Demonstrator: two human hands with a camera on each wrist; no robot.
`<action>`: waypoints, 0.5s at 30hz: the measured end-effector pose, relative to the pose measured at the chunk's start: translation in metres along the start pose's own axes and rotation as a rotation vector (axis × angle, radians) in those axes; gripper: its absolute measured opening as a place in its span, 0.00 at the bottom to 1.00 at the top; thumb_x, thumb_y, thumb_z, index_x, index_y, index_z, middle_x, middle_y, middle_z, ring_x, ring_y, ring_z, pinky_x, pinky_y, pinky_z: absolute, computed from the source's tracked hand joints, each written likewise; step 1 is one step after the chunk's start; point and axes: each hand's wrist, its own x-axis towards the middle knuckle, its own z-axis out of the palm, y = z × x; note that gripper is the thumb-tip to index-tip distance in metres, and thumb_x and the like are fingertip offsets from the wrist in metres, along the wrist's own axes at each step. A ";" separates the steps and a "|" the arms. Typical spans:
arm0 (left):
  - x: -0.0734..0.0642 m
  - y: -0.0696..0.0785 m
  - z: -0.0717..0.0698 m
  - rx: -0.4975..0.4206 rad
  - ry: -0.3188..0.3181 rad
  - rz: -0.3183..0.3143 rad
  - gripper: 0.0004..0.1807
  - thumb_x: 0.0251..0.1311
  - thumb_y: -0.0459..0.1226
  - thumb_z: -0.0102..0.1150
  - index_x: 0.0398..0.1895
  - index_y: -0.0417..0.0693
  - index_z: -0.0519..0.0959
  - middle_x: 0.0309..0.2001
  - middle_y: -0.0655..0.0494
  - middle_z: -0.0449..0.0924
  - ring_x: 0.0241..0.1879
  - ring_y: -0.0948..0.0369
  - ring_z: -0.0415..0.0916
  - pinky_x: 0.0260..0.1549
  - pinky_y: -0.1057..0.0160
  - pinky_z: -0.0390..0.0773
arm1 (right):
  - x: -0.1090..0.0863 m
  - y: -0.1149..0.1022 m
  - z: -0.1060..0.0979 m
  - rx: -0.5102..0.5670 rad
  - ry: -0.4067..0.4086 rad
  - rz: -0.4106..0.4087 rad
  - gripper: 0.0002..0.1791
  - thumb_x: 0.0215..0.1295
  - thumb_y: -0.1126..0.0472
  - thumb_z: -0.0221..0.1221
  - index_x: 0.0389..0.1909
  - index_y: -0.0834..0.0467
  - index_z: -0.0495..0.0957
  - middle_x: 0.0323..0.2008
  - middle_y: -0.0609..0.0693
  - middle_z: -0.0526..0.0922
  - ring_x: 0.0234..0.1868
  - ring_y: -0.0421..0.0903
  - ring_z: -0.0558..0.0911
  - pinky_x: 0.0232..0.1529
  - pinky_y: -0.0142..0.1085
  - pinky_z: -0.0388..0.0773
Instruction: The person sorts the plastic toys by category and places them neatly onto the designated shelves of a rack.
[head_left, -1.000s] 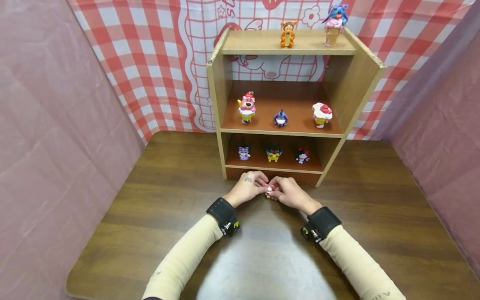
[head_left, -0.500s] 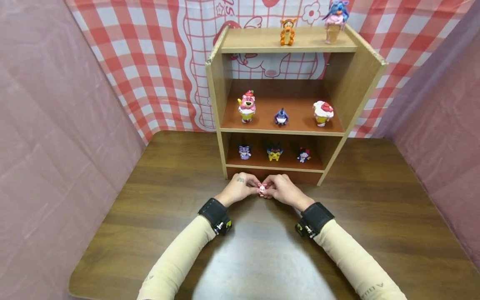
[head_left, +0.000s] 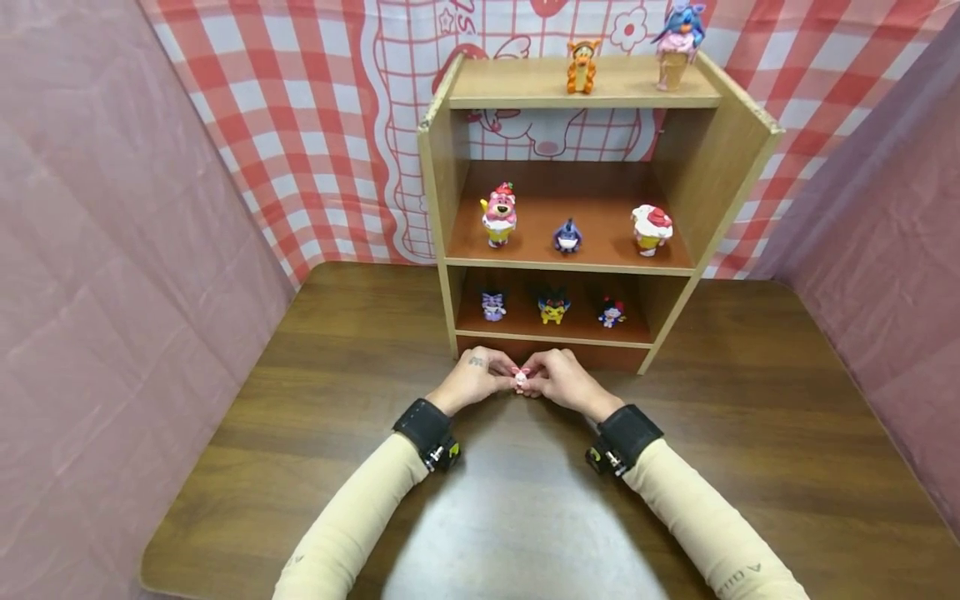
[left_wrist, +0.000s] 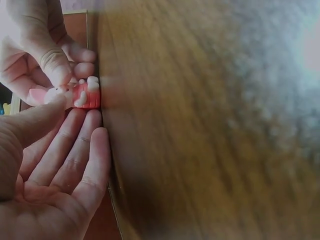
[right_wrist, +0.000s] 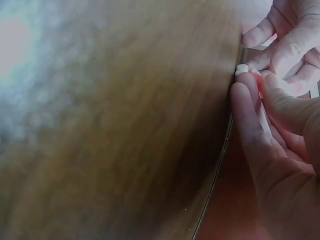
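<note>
A small figurine [head_left: 521,380] with pink ears and a red striped body stands upright on the wooden table [head_left: 360,350], right before the shelf's base. My left hand [head_left: 474,379] pinches it from one side, my right hand [head_left: 564,379] from the other. In the left wrist view, the left thumb lies over the head of the figurine [left_wrist: 86,97], and the white feet come down to the tabletop. Seen from the right wrist, the right thumb and fingers [right_wrist: 245,102] cover most of the red body.
Behind the hands rises a wooden shelf [head_left: 570,267]. Its lower level bears a purple figurine [head_left: 492,306], a yellow one [head_left: 552,310] and a dark-haired one [head_left: 611,312]. Above stand a pink bear [head_left: 499,217], a small donkey [head_left: 567,237], a cupcake-like figure [head_left: 651,229] and an orange tiger [head_left: 581,68].
Both hands have shifted left along the shelf's base together with the figurine, mostly in the first half second. Both still hold it.
</note>
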 end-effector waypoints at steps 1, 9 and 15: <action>0.000 0.000 0.000 0.004 0.002 0.003 0.06 0.53 0.30 0.68 0.34 0.40 0.84 0.32 0.49 0.87 0.33 0.61 0.82 0.34 0.63 0.81 | 0.000 0.000 0.000 0.000 0.000 0.001 0.03 0.57 0.71 0.66 0.30 0.67 0.82 0.24 0.55 0.87 0.24 0.43 0.85 0.25 0.32 0.83; -0.001 0.001 0.002 0.025 0.032 0.027 0.05 0.53 0.30 0.67 0.34 0.40 0.84 0.33 0.49 0.87 0.34 0.60 0.82 0.37 0.60 0.82 | 0.001 0.000 0.001 -0.012 0.014 0.015 0.02 0.57 0.70 0.66 0.30 0.64 0.82 0.24 0.53 0.87 0.24 0.42 0.84 0.25 0.31 0.83; -0.002 0.001 0.002 0.045 0.030 0.038 0.04 0.53 0.30 0.67 0.33 0.41 0.84 0.32 0.51 0.87 0.33 0.63 0.81 0.36 0.62 0.82 | -0.001 -0.003 0.001 -0.031 0.013 0.006 0.03 0.57 0.70 0.66 0.31 0.65 0.82 0.24 0.53 0.87 0.24 0.41 0.84 0.25 0.31 0.83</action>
